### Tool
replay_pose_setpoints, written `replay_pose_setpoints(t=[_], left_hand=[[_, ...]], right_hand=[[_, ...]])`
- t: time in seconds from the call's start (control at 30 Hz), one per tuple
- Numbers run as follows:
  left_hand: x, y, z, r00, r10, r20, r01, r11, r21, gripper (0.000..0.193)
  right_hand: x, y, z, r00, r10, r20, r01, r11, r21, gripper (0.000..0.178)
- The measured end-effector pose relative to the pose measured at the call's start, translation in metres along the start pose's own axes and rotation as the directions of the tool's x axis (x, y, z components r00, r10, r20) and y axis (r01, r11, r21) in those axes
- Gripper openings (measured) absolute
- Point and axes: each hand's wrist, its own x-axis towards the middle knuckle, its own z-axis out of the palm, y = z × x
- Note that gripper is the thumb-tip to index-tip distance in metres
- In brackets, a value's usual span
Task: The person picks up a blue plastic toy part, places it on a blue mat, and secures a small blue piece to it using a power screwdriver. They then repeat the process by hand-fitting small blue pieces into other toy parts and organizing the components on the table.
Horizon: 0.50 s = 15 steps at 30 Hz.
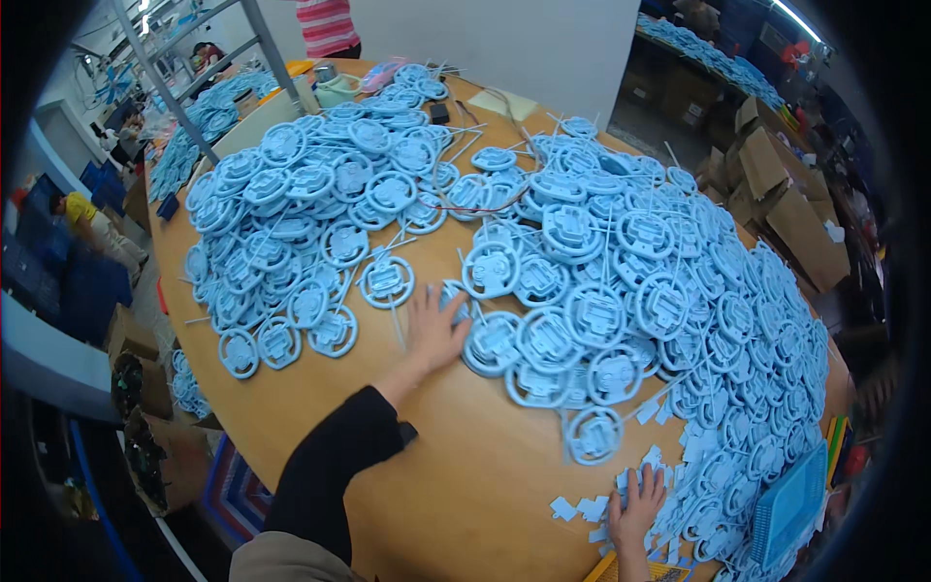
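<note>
Heaps of light-blue plastic parts shaped like toy steering wheels (pixel 593 315) cover much of the wooden table. My left hand (pixel 436 332) reaches over the middle with its fingers apart, at the edge of the right-hand heap. Its fingertips touch a light-blue part (pixel 454 294) that they partly hide. Lower right, my right hand (pixel 635 506) lies with spread fingers on small flat light-blue pieces (pixel 592 508). Neither hand is closed round anything. One wheel part (pixel 593 435) sits between the two hands, and another, with a thin stem (pixel 387 281), lies left of my left fingers.
A second heap of wheel parts (pixel 281 184) stands at far left. Blue baskets (pixel 787 504) and a yellow tray (pixel 659 570) are at the right and near edges. Wires (pixel 485 208) run between the heaps. Cardboard boxes (pixel 790 209) stand beyond; a person in stripes (pixel 328 27) stands behind the table.
</note>
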Motion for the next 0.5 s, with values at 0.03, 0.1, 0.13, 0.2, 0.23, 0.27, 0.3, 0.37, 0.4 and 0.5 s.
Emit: replay_pose_setpoints(t=[0.03, 0.1, 0.13, 0.2, 0.23, 0.27, 0.3, 0.37, 0.4, 0.5], left_hand=[[-0.018, 0.01, 0.001, 1.0, -0.002, -0.02, 0.002, 1.0, -0.014, 0.045], [-0.052, 0.043, -0.015, 0.999, -0.033, 0.026, 0.035, 0.998, -0.051, 0.046], [-0.07, 0.051, -0.023, 0.998, -0.038, 0.052, 0.04, 0.998, -0.043, 0.047], [-0.107, 0.067, -0.036, 0.997, -0.047, 0.069, 0.049, 0.998, -0.031, 0.049], [-0.125, 0.075, -0.044, 0.993, -0.029, 0.113, 0.035, 0.998, -0.049, 0.051], [-0.138, 0.081, -0.053, 0.988, -0.011, 0.156, 0.022, 0.997, -0.067, 0.053], [-0.148, 0.088, -0.067, 0.988, -0.021, 0.153, 0.03, 0.998, -0.058, 0.053], [-0.167, 0.099, -0.097, 0.92, -0.22, 0.323, 0.287, 0.942, -0.175, 0.061], [-0.181, 0.1, -0.107, 0.917, -0.241, 0.317, 0.303, 0.939, -0.163, 0.061], [-0.217, 0.104, -0.135, 0.862, -0.359, 0.357, 0.474, 0.819, -0.322, 0.064]], right_hand=[[-0.005, -0.002, -0.007, 1.0, -0.018, 0.016, 0.018, 0.999, 0.027, 0.049], [-0.014, -0.002, -0.014, 0.999, -0.039, 0.029, 0.037, 0.998, 0.053, 0.044], [-0.016, 0.0, -0.013, 0.998, -0.06, 0.013, 0.059, 0.995, 0.075, 0.04], [-0.022, 0.008, -0.012, 0.995, -0.094, -0.023, 0.096, 0.99, 0.108, 0.033], [-0.022, 0.015, -0.009, 0.994, -0.106, -0.024, 0.108, 0.988, 0.114, 0.033], [-0.02, 0.023, -0.004, 0.997, -0.073, 0.008, 0.071, 0.987, 0.144, 0.033], [-0.023, 0.025, -0.002, 0.998, -0.039, 0.044, 0.031, 0.985, 0.172, 0.034], [-0.021, 0.01, -0.008, 0.996, -0.039, -0.078, 0.056, 0.97, 0.238, 0.029], [-0.017, 0.003, -0.013, 0.98, -0.02, -0.198, 0.079, 0.952, 0.296, 0.025], [-0.016, -0.021, -0.026, 0.989, 0.146, -0.039, -0.084, 0.746, 0.66, 0.02]])
